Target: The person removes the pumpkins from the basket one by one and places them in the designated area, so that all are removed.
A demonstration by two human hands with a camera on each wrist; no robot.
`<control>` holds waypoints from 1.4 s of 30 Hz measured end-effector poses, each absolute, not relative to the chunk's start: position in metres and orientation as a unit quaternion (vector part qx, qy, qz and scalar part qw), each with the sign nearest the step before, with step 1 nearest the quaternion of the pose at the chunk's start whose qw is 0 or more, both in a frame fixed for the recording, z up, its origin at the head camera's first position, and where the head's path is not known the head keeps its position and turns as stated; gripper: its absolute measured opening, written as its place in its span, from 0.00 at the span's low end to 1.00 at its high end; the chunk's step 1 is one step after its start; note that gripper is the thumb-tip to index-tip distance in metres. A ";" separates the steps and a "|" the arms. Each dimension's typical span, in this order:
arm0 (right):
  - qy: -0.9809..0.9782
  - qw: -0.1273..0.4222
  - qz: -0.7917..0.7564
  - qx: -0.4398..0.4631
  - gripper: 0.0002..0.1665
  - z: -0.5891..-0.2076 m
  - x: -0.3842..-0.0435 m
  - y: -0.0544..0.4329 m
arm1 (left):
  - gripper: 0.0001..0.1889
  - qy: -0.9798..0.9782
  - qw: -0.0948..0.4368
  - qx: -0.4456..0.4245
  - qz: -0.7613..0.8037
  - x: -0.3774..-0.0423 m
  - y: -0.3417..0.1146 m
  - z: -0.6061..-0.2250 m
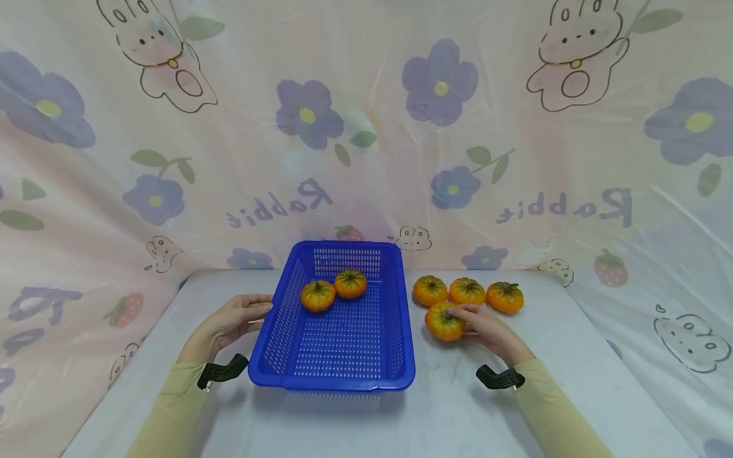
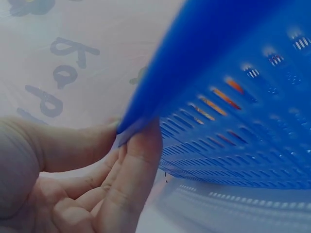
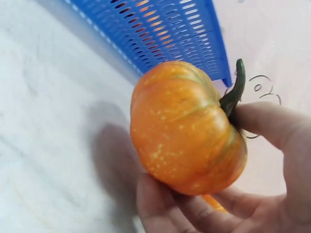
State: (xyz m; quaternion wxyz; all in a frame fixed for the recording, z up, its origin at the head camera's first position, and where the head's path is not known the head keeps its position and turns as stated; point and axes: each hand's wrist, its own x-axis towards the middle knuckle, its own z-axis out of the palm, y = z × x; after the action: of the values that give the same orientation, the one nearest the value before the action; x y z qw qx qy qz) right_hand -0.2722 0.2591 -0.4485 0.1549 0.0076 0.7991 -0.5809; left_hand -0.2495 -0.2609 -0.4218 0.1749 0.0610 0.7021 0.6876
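A blue perforated plastic basket (image 1: pixel 338 378) stands on the table, and two small orange-green pumpkins (image 1: pixel 317 296) lie inside it toward the back. My left hand (image 1: pixel 240 318) pinches the basket's left rim; in the left wrist view the thumb (image 2: pixel 77 148) is over the rim and the fingers are beneath. To the right of the basket, my right hand (image 1: pixel 487 327) grips another small pumpkin (image 1: pixel 444 322), thumb by its green stem and fingers under it. The right wrist view shows this pumpkin (image 3: pixel 184 131) held above the table, its shadow below.
Behind the held pumpkin, three more pumpkins (image 1: pixel 466 291) sit in a row on the white table (image 1: pixel 458 413). A curtain (image 1: pixel 366 159) printed with flowers and rabbits hangs behind and at the sides.
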 end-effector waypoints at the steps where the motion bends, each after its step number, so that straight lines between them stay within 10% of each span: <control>1: 0.801 0.155 -0.579 0.009 0.36 -0.449 -0.272 0.258 | 0.27 0.702 0.175 0.060 0.688 -0.249 -0.261 -0.422; 42: 0.836 0.127 -0.532 0.041 0.32 -0.453 -0.273 0.246 | 0.27 0.707 0.180 0.050 0.682 -0.250 -0.261 -0.421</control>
State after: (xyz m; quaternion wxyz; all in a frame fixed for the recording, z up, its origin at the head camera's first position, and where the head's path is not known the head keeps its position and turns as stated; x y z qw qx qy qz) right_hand -0.2727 0.2458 -0.4531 0.1267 0.0407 0.8363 -0.5319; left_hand -0.2496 -0.2609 -0.4212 0.1804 0.0503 0.7069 0.6820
